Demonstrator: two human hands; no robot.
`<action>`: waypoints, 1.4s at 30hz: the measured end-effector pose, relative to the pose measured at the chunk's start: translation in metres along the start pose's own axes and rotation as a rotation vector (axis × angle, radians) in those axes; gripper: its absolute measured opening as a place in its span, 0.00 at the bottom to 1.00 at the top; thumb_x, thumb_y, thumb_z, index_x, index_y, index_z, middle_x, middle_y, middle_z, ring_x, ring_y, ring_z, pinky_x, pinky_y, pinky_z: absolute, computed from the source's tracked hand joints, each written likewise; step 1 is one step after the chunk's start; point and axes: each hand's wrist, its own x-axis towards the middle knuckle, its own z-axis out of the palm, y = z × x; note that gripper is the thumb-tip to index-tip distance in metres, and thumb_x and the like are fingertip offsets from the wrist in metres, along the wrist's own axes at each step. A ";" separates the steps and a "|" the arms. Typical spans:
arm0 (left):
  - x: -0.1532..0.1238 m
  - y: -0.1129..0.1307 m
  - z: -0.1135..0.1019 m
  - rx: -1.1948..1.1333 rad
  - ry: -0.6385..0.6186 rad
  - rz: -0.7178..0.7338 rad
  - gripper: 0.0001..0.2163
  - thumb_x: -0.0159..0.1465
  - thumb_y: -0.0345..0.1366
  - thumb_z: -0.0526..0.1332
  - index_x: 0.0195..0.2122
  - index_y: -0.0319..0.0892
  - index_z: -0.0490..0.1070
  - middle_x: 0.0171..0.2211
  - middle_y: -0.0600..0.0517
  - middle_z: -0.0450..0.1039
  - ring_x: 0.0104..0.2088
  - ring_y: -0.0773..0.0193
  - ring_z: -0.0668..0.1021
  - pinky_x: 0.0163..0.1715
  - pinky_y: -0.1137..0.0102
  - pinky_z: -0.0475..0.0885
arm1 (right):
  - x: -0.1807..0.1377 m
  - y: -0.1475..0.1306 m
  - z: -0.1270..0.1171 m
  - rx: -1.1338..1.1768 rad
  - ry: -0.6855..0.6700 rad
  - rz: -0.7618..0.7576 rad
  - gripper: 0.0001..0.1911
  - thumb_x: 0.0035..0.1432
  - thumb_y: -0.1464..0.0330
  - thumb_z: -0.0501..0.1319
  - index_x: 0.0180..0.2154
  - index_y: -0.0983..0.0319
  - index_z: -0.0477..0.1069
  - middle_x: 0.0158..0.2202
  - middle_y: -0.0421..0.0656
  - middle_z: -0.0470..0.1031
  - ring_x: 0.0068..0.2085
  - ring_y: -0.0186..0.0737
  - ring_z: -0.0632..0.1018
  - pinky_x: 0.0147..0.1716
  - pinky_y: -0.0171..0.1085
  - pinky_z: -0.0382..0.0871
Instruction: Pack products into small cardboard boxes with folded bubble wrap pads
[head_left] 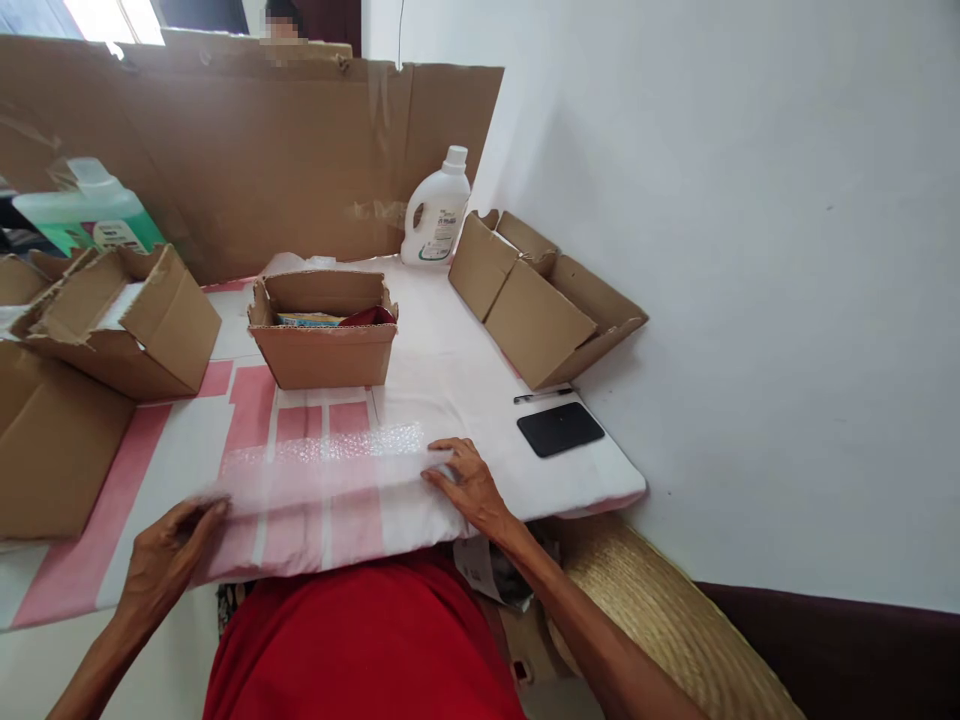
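Plastic bubble wrap point(330, 462), translucent, glinting, strip-shaped

Bubble wrap point(322, 465), spread sideways
We see a long, clear strip, its nearer part blurred, bubbles glinting along its far edge, near the table's point(480, 385) front.

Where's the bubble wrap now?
In the head view, the bubble wrap is left of centre near the front edge of the table, between the left hand and right hand, in front of the middle box.
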 end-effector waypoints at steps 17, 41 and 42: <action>0.000 0.042 0.039 0.306 0.410 0.291 0.31 0.67 0.49 0.56 0.66 0.34 0.61 0.62 0.32 0.66 0.62 0.42 0.70 0.60 0.48 0.66 | 0.001 -0.057 0.041 -0.237 0.326 0.162 0.18 0.71 0.62 0.51 0.55 0.64 0.69 0.54 0.57 0.73 0.57 0.55 0.71 0.58 0.54 0.66; -0.016 -0.006 0.032 0.626 -0.062 0.725 0.37 0.66 0.57 0.54 0.72 0.47 0.48 0.66 0.39 0.64 0.61 0.47 0.72 0.54 0.56 0.68 | 0.046 0.010 0.006 -0.571 -0.372 -0.055 0.39 0.67 0.48 0.57 0.72 0.54 0.48 0.74 0.46 0.47 0.74 0.58 0.49 0.69 0.62 0.46; -0.024 -0.003 0.033 0.636 -0.049 0.760 0.39 0.64 0.58 0.56 0.72 0.48 0.49 0.66 0.39 0.65 0.60 0.46 0.73 0.53 0.56 0.68 | 0.054 0.015 0.000 -0.575 -0.393 -0.085 0.39 0.67 0.48 0.57 0.72 0.53 0.49 0.74 0.45 0.48 0.74 0.58 0.49 0.69 0.62 0.46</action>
